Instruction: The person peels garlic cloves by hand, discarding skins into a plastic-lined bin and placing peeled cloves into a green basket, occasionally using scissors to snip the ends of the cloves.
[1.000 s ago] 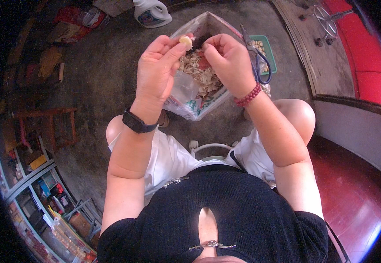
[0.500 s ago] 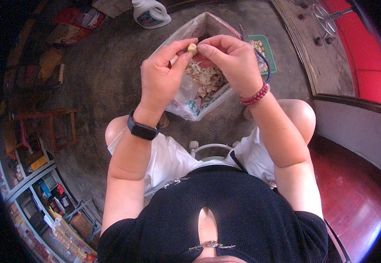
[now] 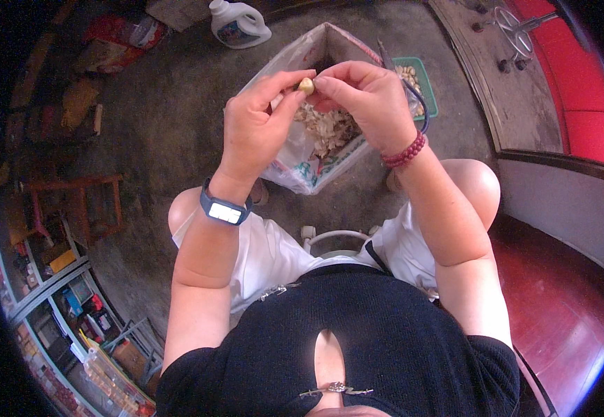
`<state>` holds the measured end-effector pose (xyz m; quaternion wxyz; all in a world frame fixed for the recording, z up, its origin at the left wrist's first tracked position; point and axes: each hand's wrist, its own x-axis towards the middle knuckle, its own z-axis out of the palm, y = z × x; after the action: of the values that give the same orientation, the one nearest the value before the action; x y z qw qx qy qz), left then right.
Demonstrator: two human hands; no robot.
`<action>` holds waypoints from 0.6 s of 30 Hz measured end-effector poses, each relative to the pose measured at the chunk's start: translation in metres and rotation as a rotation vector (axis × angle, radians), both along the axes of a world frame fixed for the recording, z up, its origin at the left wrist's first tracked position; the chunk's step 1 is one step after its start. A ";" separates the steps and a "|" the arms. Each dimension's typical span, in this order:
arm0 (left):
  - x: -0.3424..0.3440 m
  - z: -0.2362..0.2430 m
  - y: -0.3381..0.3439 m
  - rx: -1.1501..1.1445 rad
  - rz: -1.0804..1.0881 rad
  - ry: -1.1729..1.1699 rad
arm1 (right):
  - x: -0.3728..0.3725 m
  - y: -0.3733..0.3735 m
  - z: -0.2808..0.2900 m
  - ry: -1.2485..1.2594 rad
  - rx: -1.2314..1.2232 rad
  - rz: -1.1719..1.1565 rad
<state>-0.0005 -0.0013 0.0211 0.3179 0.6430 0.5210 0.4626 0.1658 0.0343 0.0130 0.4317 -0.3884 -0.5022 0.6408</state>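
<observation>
A small pale yellow garlic clove [image 3: 306,86] is pinched between the thumb and fingers of my left hand [image 3: 260,115]. My right hand [image 3: 368,97] is closed in a pinch at the clove's right side; whatever its fingertips hold is too small to make out. Both hands are over a box lined with clear plastic [image 3: 309,182]. Loose, papery garlic skins [image 3: 330,132] lie inside it, partly hidden by my hands. Beyond my right hand, a green basket [image 3: 433,94] holds several pale cloves.
A dark pointed tool [image 3: 385,57] with a blue loop leans by the box's right side. A white jug [image 3: 239,26] stands on the floor at the far left of the box. Shelves [image 3: 66,292] and a wooden frame [image 3: 79,184] are at left; a wheeled chair base [image 3: 514,33] is far right.
Both hands have lowered slightly toward me, and the clove has turned a little between the fingers. The watch screen on my left wrist has lit up.
</observation>
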 end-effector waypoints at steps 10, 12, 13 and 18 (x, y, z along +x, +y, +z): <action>-0.008 -0.002 0.008 -0.321 -0.052 -0.945 | -0.007 0.000 -0.004 0.127 -0.107 -0.067; -0.012 -0.004 0.008 -0.340 -0.074 -0.978 | -0.005 0.001 -0.006 0.044 -0.055 -0.063; -0.013 -0.005 0.008 -0.349 -0.085 -0.994 | -0.006 0.002 -0.010 0.027 0.004 -0.080; -0.013 -0.009 0.009 -0.391 -0.098 -1.017 | -0.009 0.000 -0.016 -0.219 0.279 -0.077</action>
<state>-0.0132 0.0075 0.0124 0.6647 0.2906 0.3473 0.5942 0.1566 0.0341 -0.0033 0.4482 -0.4112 -0.6150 0.5018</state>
